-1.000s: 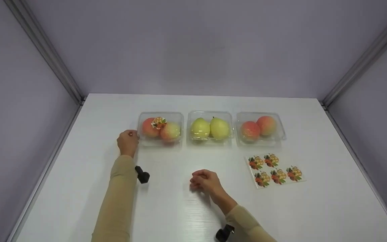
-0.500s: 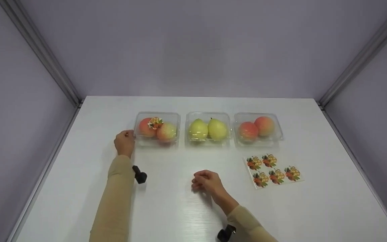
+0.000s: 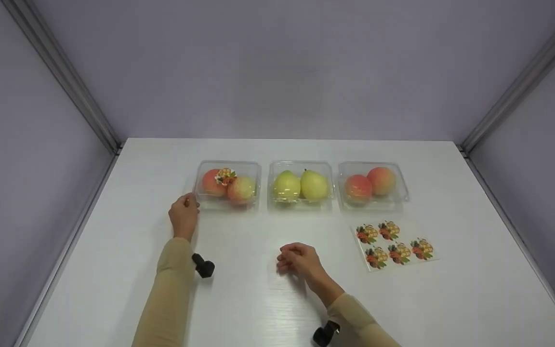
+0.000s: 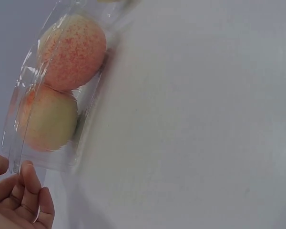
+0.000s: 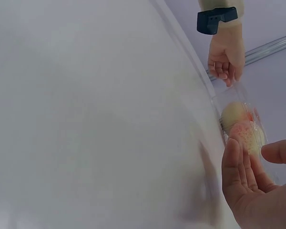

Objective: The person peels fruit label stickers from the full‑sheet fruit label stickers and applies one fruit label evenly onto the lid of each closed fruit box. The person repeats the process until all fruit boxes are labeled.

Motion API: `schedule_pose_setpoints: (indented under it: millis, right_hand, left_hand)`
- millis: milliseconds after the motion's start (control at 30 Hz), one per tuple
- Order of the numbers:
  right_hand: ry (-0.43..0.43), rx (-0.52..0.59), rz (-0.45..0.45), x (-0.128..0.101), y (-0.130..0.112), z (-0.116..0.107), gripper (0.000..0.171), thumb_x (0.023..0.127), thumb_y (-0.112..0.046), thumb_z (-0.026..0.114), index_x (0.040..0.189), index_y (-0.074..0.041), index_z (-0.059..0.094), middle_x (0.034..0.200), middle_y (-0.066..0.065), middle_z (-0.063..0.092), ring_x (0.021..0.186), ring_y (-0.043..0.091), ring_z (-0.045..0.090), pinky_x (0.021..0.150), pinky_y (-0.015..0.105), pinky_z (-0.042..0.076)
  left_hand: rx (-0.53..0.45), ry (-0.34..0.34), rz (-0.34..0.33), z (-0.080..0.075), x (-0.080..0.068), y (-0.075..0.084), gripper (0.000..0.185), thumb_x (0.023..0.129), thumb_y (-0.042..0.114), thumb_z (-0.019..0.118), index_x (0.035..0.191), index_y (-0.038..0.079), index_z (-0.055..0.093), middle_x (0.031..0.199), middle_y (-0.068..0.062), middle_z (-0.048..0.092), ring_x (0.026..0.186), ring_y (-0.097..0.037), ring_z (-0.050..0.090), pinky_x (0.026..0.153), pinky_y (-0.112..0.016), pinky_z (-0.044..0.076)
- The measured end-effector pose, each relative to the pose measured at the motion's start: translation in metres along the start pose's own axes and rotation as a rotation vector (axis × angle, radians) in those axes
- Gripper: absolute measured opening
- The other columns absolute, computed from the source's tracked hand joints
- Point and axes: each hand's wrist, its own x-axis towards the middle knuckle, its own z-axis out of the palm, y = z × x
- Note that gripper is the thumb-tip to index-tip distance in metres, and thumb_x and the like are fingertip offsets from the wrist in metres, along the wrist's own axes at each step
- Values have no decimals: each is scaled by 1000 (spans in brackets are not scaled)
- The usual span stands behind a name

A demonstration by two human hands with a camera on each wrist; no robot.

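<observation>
A clear plastic clamshell box (image 3: 252, 195) with two peaches (image 4: 76, 52) stands at the left of the row, a round fruit sticker (image 3: 225, 176) on its lid. My left hand (image 3: 184, 217) is at its front left corner. In the left wrist view the box's rim lies between thumb and forefinger, which pinch it. My right hand (image 3: 301, 262) hovers over the front middle of the table, holding nothing. Its fingers are loosely bent and its thumb (image 5: 279, 151) stands apart from them. Nearest to its right lies a white sheet of fruit stickers (image 3: 415, 231).
The middle clear box (image 3: 324, 166) holds two pears (image 3: 314, 185). A third box (image 3: 399, 193), at the right, holds two peaches (image 3: 381, 180). No sticker shows on either. White table (image 3: 475, 289); grey walls rise at the back and both sides.
My left hand has slid a little toward me along the left box's side, down to its front corner. The right hand and the boxes have hardly moved.
</observation>
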Motion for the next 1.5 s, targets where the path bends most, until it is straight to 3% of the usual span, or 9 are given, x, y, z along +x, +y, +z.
schedule_pose_setpoints:
  millis: [200, 367, 600, 800, 1233, 1500]
  right_hand:
    - [20, -13, 1, 3, 0, -2, 29, 95, -8, 56, 113, 15, 56, 80, 2, 68, 70, 10, 68, 68, 26, 58]
    - [30, -12, 9, 1, -7, -1, 29, 95, -6, 55, 113, 16, 56, 82, 5, 69, 70, 10, 68, 70, 28, 58]
    - [61, -18, 21, 7, -5, -4, 27, 95, -8, 55, 112, 13, 58, 81, 3, 69, 69, 9, 67, 69, 27, 58]
    - [81, -27, 23, 10, -8, -5, 27, 95, -8, 56, 112, 13, 58, 80, 3, 69, 68, 10, 67, 69, 27, 58]
    - [90, -13, 3, 13, -9, -9, 27, 95, -7, 55, 111, 15, 57, 78, 3, 68, 68, 10, 68, 69, 28, 59]
    - [146, -16, 18, 21, -14, -12, 25, 94, -6, 54, 110, 13, 59, 78, 3, 68, 68, 10, 67, 68, 27, 59]
  left_hand:
    - [-27, 7, -30, 2, -9, -2, 40, 102, 26, 42, 128, -1, 58, 106, -21, 69, 78, -11, 61, 66, -16, 42]
    - [-75, 9, -75, 4, -16, -1, 39, 102, 25, 43, 129, -1, 55, 94, -13, 68, 68, -3, 55, 62, -15, 42]
    - [-136, -48, -150, 8, -28, 2, 33, 101, 21, 42, 124, -1, 54, 86, -4, 64, 67, -2, 55, 63, -16, 43]
    - [-193, -94, -146, 17, -40, 7, 29, 100, 15, 44, 117, -4, 57, 80, 0, 62, 64, -1, 54, 62, -15, 44]
    - [-182, -169, -116, 45, -64, 17, 25, 98, 13, 49, 112, -4, 62, 82, -4, 65, 65, -3, 55, 63, -16, 45]
    - [-220, -216, -112, 60, -79, 20, 24, 97, 10, 49, 110, -5, 62, 82, -5, 64, 67, -5, 56, 65, -18, 48]
